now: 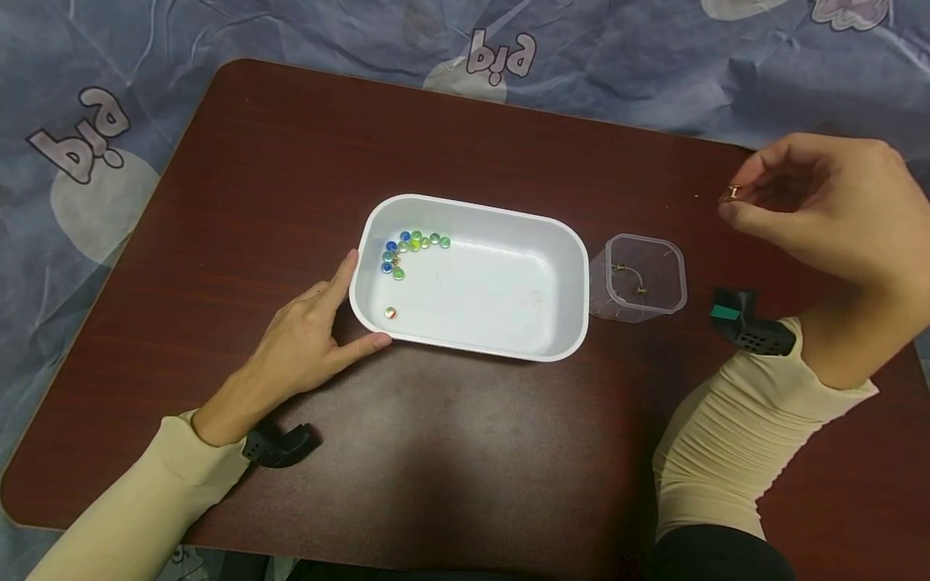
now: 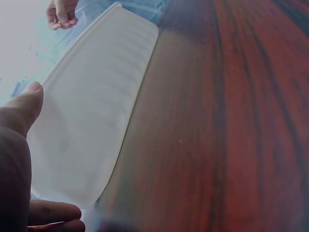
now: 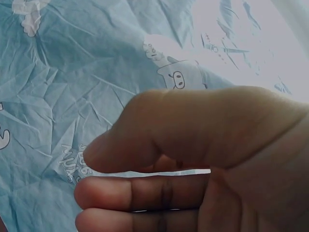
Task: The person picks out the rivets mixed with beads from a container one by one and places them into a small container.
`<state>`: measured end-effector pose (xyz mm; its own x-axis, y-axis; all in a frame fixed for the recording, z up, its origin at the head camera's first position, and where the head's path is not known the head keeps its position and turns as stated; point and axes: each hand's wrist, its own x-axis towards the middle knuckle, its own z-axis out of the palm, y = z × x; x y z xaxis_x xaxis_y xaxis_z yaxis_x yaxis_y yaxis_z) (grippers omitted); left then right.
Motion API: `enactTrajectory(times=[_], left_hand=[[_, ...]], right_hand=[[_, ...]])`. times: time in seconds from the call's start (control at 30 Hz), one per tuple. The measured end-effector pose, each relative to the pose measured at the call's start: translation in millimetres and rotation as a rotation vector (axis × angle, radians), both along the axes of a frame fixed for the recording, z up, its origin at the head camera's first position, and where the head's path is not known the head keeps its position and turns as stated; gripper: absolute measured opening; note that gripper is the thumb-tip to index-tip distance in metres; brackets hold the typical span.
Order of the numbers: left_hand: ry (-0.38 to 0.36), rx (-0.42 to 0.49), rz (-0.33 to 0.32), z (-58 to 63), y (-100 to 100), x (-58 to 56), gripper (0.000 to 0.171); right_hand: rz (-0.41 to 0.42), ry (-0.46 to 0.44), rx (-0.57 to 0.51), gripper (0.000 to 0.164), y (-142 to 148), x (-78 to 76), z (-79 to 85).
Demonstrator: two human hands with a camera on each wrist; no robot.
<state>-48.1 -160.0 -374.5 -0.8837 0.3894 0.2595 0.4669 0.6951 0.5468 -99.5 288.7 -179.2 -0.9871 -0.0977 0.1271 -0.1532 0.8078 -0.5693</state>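
My left hand point(image 1: 301, 332) rests against the left end of a white plastic tray point(image 1: 487, 282), with straight fingers along its side and the thumb at the near edge. Glass marbles point(image 1: 415, 244), mostly green and blue, lie inside at the tray's left end, and one marble point(image 1: 391, 313) sits apart near the front. Raised over the table at the right, my right hand point(image 1: 828, 211) pinches a small gold-coloured metal piece point(image 1: 732, 193) between thumb and fingertips. In the right wrist view the thumb point(image 3: 145, 135) hides that piece.
Close to the tray's right end stands a clear plastic box point(image 1: 632, 313) with small gold-coloured bits in it. Everything is on a dark brown wooden table point(image 1: 436, 452) with rounded corners. A blue printed cloth point(image 1: 305, 40) spreads beyond its far and left edges.
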Motion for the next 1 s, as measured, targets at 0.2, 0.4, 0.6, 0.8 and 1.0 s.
enactTrajectory(times=[0.2,0.4,0.6,0.8,1.0], left_hand=[[0.007,0.008,-0.006,-1.3,0.1,-0.3,0.101],[0.016,0.012,-0.006,-0.8,0.0,-0.2,0.101],[0.012,0.008,-0.003,0.0,-0.1,0.1,0.101],[0.009,0.009,-0.005,-0.1,-0.3,0.2,0.101],[0.002,0.005,-0.003,1.0,-0.3,0.3,0.101]], right_hand=[[-0.007,0.000,0.000,0.021,-0.4,2.8,-0.3],[0.007,0.002,0.004,0.022,0.7,3.6,-0.3],[0.015,0.009,-0.032,0.028,1.6,4.1,-1.0],[0.029,0.005,-0.067,0.029,1.0,4.5,-0.2],[0.018,-0.010,-0.061,0.024,0.8,4.4,0.3]])
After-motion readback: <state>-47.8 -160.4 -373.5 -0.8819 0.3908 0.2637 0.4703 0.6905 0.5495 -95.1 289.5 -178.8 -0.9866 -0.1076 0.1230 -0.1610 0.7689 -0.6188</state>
